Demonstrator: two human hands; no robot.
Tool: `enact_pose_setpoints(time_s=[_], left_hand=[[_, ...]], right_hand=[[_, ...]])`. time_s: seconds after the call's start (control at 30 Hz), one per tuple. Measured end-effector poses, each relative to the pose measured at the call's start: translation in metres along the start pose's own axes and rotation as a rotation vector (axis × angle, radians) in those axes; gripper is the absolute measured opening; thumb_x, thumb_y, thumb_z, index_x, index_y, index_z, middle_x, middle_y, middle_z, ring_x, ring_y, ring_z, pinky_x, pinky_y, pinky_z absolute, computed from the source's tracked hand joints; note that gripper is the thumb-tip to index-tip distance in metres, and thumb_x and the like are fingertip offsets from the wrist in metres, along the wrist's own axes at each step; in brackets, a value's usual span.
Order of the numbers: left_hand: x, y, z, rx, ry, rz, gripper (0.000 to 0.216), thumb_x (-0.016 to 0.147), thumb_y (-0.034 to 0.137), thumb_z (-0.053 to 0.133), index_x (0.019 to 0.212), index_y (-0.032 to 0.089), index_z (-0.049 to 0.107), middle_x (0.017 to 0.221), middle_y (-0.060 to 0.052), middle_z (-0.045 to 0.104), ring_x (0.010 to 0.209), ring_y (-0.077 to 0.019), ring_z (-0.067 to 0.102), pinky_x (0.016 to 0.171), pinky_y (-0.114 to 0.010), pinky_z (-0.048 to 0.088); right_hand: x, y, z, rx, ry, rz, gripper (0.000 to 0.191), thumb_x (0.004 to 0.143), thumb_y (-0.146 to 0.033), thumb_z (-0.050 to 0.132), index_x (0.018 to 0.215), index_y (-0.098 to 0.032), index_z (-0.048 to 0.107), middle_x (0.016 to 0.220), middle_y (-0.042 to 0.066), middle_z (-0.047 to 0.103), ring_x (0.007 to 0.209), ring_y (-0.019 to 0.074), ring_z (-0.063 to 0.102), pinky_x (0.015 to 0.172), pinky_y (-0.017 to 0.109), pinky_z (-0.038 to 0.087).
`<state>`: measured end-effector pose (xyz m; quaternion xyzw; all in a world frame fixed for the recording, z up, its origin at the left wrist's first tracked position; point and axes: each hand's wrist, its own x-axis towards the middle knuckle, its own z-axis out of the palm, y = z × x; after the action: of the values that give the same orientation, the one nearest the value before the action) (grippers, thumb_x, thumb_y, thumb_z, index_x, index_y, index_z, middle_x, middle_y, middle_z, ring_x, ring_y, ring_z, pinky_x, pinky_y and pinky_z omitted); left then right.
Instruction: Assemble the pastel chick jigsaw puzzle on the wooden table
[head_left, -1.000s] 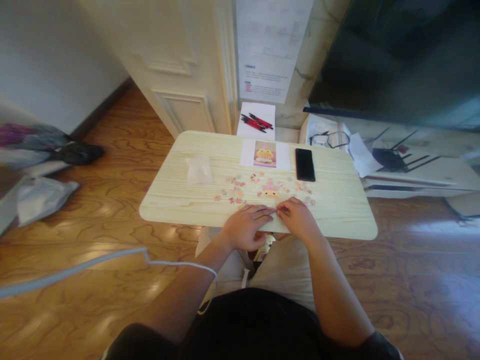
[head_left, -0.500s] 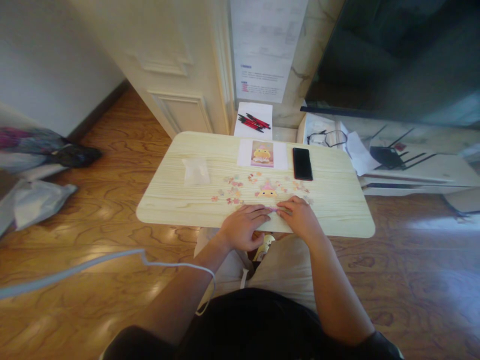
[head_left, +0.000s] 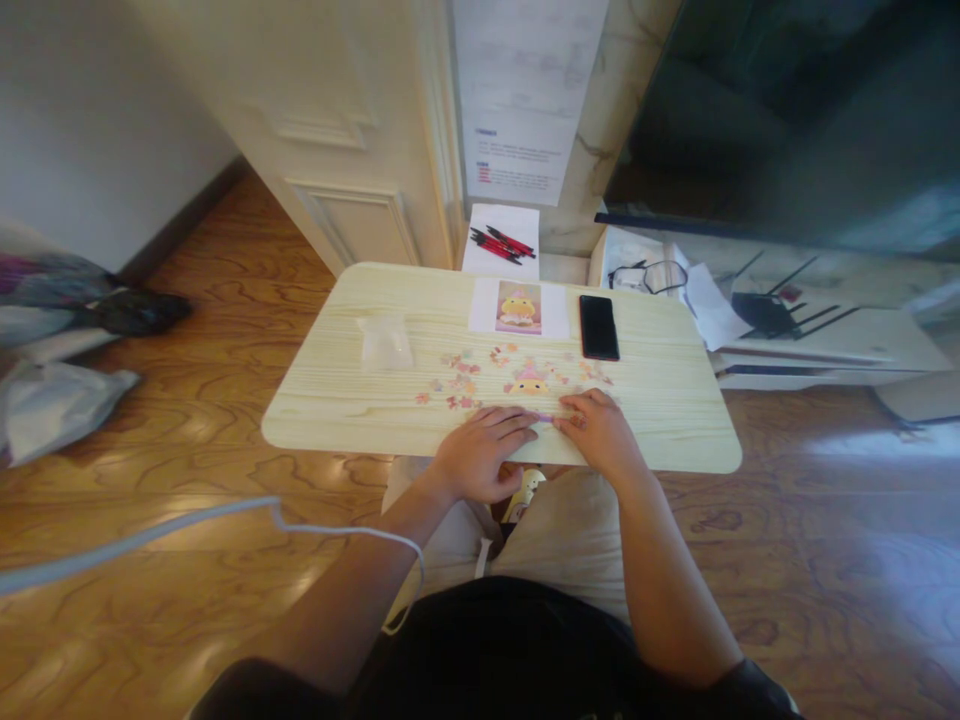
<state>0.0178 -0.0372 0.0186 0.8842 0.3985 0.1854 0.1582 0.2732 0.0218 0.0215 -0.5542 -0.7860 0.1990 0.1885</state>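
Observation:
Near the table's front edge, a thin purple strip of jigsaw pieces (head_left: 545,418) lies between my two hands. My left hand (head_left: 484,452) rests flat with its fingers stretched out, the fingertips touching the strip's left end. At the right end, the thumb and fingers of my right hand (head_left: 598,430) are pinched together on a small puzzle piece, mostly hidden by the fingers. Just beyond the strip is a joined puzzle section (head_left: 529,381) showing a yellow face with a pink top. Loose puzzle pieces (head_left: 461,385) are scattered to its left, with several more to its right.
A printed picture of a yellow character (head_left: 519,307) lies at the table's back, beside a black phone (head_left: 599,328). A clear plastic bag (head_left: 385,343) sits on the left. Red pens (head_left: 502,245) rest on paper behind the table (head_left: 322,400). A white cable (head_left: 337,527) crosses my left arm.
My right hand has shifted slightly right, widening the gap to my left fingertips. My left hand stays on the strip. The whole view has moved a little.

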Motion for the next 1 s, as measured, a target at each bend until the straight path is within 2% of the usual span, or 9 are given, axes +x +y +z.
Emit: enact_pose_setpoints(time_s=[0.17,0.33,0.6,0.77,1.0], left_hand=[[0.001,0.001,0.005,0.028,0.089,-0.069,0.049,0.087,0.037,0.065,0.134,0.023,0.066,0.151,-0.011,0.060,0.148,-0.0334,0.046,0.123,-0.053,0.040],[0.006,0.002,0.010,0.076,0.159,-0.170,0.058,0.090,0.047,0.064,0.142,0.020,0.060,0.157,-0.015,0.053,0.152,-0.0349,0.042,0.126,-0.055,0.034],[0.009,0.002,0.011,0.106,0.129,-0.186,0.062,0.092,0.051,0.062,0.144,0.017,0.057,0.161,-0.017,0.049,0.155,-0.0351,0.038,0.128,-0.055,0.030],[0.011,0.004,0.009,0.117,0.128,-0.190,0.061,0.091,0.049,0.064,0.144,0.019,0.057,0.163,-0.016,0.047,0.156,-0.0348,0.037,0.129,-0.056,0.029],[0.012,0.004,0.009,0.099,0.159,-0.192,0.061,0.090,0.050,0.065,0.143,0.020,0.058,0.158,-0.016,0.052,0.153,-0.0363,0.041,0.128,-0.058,0.029]], right_hand=[[0.000,0.003,-0.001,-0.003,0.016,0.001,0.034,0.089,-0.038,0.079,0.120,-0.024,0.076,0.112,0.009,0.069,0.108,0.0280,0.066,0.102,0.044,0.051],[-0.002,0.008,-0.002,0.014,0.031,-0.006,0.032,0.090,-0.038,0.078,0.119,-0.024,0.077,0.111,0.009,0.068,0.107,0.0263,0.066,0.102,0.041,0.052],[-0.001,0.010,-0.004,0.019,0.075,0.000,0.023,0.098,-0.034,0.067,0.114,-0.023,0.079,0.108,0.009,0.069,0.106,0.0263,0.066,0.102,0.041,0.052],[-0.001,0.011,-0.001,0.011,0.078,0.006,0.020,0.098,-0.029,0.066,0.112,-0.023,0.079,0.107,0.009,0.068,0.105,0.0256,0.065,0.101,0.040,0.051],[0.003,0.007,0.001,0.001,0.076,0.021,0.018,0.097,-0.029,0.065,0.107,-0.024,0.080,0.106,0.009,0.068,0.104,0.0254,0.064,0.100,0.040,0.051]])
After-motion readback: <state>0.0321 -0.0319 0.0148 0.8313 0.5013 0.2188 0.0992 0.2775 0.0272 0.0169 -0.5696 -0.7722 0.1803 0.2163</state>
